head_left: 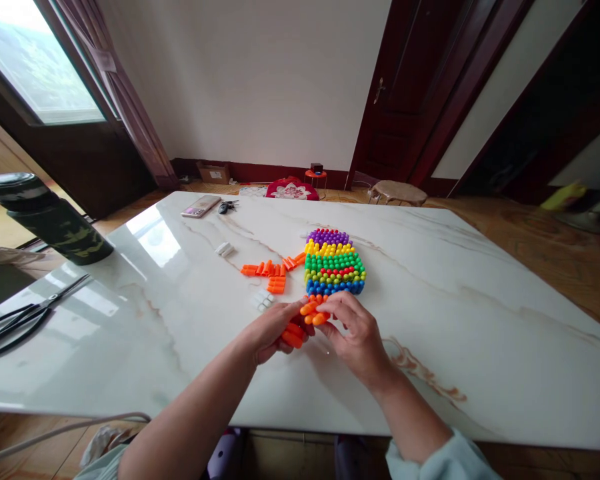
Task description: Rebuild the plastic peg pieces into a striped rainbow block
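My left hand (276, 330) is closed around several orange plastic tubes (293, 335), their ends poking out below the palm. Bullet-shaped orange pieces with rounded tips (314, 311) sit between both hands. The fingers of my right hand (356, 331) pinch these pieces from the right; some fingertips of both hands are hidden. Just beyond stands a tight block of colourful round-tipped pieces (334, 263), in bands of blue, olive, red, green, yellow and purple. More orange tubes (276, 285) lie left of it in short rows. Near my left hand are some clear or whitish small pieces (264, 300).
On the white marbled table (480, 320) are black-handled scissors (35, 312), a dark camouflage bottle (55, 223), a phone (201, 206), keys (227, 207) and a small white item (225, 249). A stool (398, 192) stands past the far edge. A cable (70, 430) runs below the near edge.
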Tool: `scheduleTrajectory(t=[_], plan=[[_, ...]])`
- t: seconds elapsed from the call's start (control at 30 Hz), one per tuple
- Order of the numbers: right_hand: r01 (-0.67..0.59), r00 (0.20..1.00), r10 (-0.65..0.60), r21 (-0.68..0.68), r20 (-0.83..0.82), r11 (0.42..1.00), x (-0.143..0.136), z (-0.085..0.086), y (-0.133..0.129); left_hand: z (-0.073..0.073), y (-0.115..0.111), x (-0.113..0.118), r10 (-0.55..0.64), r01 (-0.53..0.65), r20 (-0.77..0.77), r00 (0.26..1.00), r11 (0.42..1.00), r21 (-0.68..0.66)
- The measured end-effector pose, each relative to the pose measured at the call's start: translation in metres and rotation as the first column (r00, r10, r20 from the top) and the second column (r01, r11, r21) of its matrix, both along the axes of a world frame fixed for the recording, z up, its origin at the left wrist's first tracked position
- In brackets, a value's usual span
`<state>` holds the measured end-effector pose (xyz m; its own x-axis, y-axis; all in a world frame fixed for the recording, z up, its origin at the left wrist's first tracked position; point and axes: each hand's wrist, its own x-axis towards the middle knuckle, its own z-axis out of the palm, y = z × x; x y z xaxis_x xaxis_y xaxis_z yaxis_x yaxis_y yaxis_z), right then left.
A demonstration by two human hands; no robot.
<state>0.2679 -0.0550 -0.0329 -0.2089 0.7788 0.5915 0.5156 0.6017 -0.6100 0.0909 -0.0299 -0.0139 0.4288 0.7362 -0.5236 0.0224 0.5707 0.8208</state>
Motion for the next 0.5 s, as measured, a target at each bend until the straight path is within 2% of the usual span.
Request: scheduleTrajectory(t=[0.1, 0.2, 0.27, 0.37, 0.5], plan=[[0.179, 0.977, -0.18, -0.019, -0.112, 0.984, 0.015, 0.007, 0.001, 0.003, 0.002, -0.005, 0.001, -0.001, 0.0, 1.0, 0.999, 0.036], [0.322, 0.923, -0.339, -0.117, -0.183, 0.939, 0.039, 0.007, 0.006, 0.001, 0.005, -0.01, 0.053, -0.052, -0.014, 0.999, 0.997, 0.057], [0.313, 0.926, -0.349, -0.227, -0.14, 0.922, 0.056, 0.0, 0.011, -0.001, 0.007, -0.011, 0.108, -0.106, -0.026, 0.994, 0.992, 0.071], [0.245, 0.96, -0.278, -0.381, -0.034, 0.892, 0.075, -0.018, 0.019, -0.004, 0.01, -0.011, 0.202, -0.202, 0.001, 0.979, 0.976, 0.078], [0.242, 0.969, -0.243, -0.385, 0.047, 0.891, 0.082, -0.036, 0.031, -0.006, 0.015, -0.01, 0.354, -0.358, 0.133, 0.926, 0.934, 0.008]])
